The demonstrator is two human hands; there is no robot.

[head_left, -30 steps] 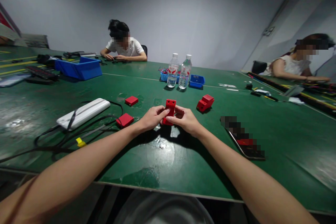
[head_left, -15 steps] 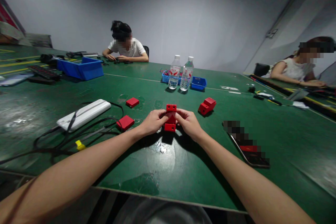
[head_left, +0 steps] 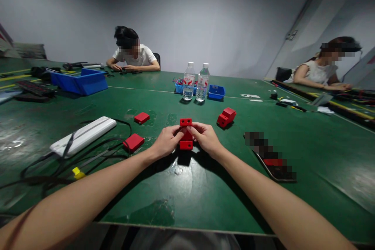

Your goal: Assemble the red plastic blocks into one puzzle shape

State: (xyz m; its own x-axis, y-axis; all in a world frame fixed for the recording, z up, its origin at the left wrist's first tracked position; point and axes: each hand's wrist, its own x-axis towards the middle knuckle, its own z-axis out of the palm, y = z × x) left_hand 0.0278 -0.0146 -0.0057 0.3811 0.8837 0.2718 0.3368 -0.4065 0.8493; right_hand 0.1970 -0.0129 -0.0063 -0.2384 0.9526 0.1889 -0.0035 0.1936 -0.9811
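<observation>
Between my two hands is a red block-like part (head_left: 186,145) with round holes in its end faces, held just above the green table (head_left: 211,203). My left hand (head_left: 167,140) pinches its left side and my right hand (head_left: 206,138) its right side, both thumbs pressed on the near face. Fingers cover much of its middle. To the left lie a flat red block (head_left: 142,117) and a larger flat red block (head_left: 134,142). A stepped red block with holes (head_left: 226,117) rests to the right, apart from my hands.
A white power bank-like bar (head_left: 84,136) with black cables and a yellow tag (head_left: 78,173) lies left. A phone (head_left: 272,160) lies right. Two water bottles (head_left: 189,82) stand before small blue trays (head_left: 216,92). A blue bin (head_left: 79,82) is far left. Two people sit across the table.
The view has shifted slightly, so most things appear a little farther left. Both hands keep the same grip on the red part.
</observation>
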